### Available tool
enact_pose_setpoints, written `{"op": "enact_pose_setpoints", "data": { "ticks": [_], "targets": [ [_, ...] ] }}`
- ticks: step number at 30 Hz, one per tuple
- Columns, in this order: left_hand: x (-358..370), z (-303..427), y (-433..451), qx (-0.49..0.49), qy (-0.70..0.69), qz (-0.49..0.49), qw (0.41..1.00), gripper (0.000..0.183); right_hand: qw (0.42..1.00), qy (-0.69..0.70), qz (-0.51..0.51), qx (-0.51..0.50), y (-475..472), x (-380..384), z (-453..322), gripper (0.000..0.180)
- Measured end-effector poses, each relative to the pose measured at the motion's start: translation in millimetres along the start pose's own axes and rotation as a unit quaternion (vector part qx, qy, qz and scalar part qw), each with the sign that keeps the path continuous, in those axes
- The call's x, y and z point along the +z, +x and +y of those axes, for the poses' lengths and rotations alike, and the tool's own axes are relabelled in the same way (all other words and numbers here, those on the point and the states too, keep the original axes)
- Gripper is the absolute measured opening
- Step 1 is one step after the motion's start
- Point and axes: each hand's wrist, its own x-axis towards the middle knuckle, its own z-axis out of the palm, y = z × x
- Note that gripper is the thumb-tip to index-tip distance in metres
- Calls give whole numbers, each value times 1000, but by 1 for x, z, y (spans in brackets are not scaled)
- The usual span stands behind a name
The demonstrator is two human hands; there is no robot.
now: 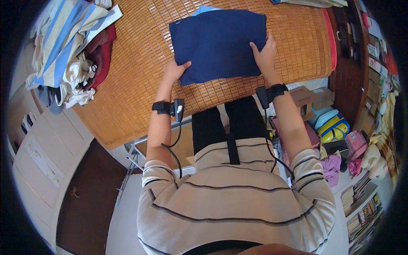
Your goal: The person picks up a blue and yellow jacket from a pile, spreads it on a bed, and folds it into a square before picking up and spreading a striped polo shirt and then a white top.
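Note:
A dark navy piece of folded cloth [218,47] is stretched out flat in front of me, over a bamboo mat [140,63]. At its lower left corner my left hand [176,70] grips the edge, thumb on top and fingers out of sight beneath. My right hand [265,54] holds the right edge, its thumb lying on the cloth and the other fingers along and behind the edge. Behind the far edge a light blue fabric [207,10] peeks out; most of it is hidden. A small pale tag shows near the navy cloth's upper left corner.
A heap of clothes with a blue-and-cream striped cloth [68,38] lies on the mat's left side. More folded fabric [314,2] lies at the far right edge. Cardboard boxes [299,95], a yellow-and-blue bag [334,128] and a bookshelf [363,207] stand at right.

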Motion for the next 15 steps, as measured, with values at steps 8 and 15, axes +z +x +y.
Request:
{"op": "enact_pose_setpoints", "data": {
  "ticks": [8, 15],
  "targets": [
    [-5, 75, -19, 364, 233, 164, 887, 102, 967, -84, 28, -241, 18, -10, -43, 62],
    [34, 96, 19, 369, 382, 91, 843, 118, 960, -145, -40, -236, 25, 31, -19, 59]
  ]
}}
